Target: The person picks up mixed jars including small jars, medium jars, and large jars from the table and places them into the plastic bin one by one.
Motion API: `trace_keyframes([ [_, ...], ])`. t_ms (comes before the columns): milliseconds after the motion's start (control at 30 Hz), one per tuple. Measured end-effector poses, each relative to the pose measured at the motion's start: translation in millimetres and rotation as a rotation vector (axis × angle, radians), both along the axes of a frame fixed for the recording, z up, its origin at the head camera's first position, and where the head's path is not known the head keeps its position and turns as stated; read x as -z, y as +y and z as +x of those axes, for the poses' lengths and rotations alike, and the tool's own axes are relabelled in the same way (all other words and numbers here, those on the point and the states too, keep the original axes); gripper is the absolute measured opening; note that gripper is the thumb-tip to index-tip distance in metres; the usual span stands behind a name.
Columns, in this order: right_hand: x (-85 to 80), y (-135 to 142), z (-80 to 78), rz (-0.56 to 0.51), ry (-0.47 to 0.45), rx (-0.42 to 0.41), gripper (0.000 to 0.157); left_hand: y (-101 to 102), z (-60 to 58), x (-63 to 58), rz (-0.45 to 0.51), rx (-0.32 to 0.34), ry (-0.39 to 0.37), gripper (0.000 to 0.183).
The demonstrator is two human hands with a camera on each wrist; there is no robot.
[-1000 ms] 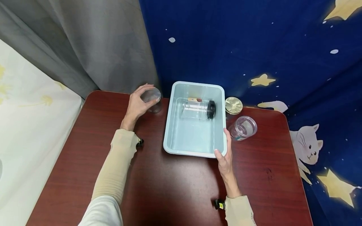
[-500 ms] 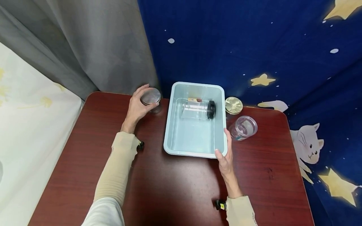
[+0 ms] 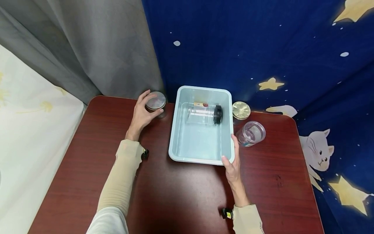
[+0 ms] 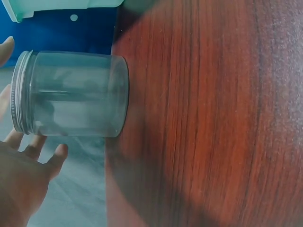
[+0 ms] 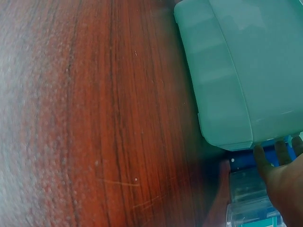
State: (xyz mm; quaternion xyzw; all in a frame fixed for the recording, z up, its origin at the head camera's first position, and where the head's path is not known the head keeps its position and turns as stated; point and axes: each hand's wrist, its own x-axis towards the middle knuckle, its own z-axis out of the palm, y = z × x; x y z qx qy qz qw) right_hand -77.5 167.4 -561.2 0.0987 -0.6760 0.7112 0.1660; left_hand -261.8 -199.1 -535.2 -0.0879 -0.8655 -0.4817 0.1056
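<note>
A clear jar with a silver screw lid [image 3: 156,100] stands upright near the table's back edge, left of the tub. My left hand [image 3: 141,114] is spread around its lid, fingers loosely bent; in the left wrist view the clear jar wall [image 4: 75,94] shows, with thumb and fingertips mostly off it. My right hand [image 3: 233,170] grips the light blue plastic tub [image 3: 201,143] by its front right corner, thumb over the rim and fingers outside. Inside the tub lies a clear jar with a black lid [image 3: 218,114], on its side. The right wrist view shows the tub's outer wall [image 5: 227,75].
Right of the tub stand a gold-lidded jar [image 3: 241,110] and a clear plastic jar [image 3: 252,133], close to my right fingers. The reddish-brown table [image 3: 175,195] ends at the back against a grey curtain [image 3: 117,48] and a blue star-patterned curtain [image 3: 219,42].
My left hand's fingers have loosened from the silver-lidded jar and drawn slightly back, showing more of its lid. The right hand and the tub have stayed in place.
</note>
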Motion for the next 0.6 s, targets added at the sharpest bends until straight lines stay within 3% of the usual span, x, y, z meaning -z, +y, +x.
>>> trace_keyframes([
  [600,-0.2,0.0,0.2,-0.014,-0.008,-0.003,0.08,-0.6,1.2,7.3,-0.024,-0.013,-0.044,0.065],
])
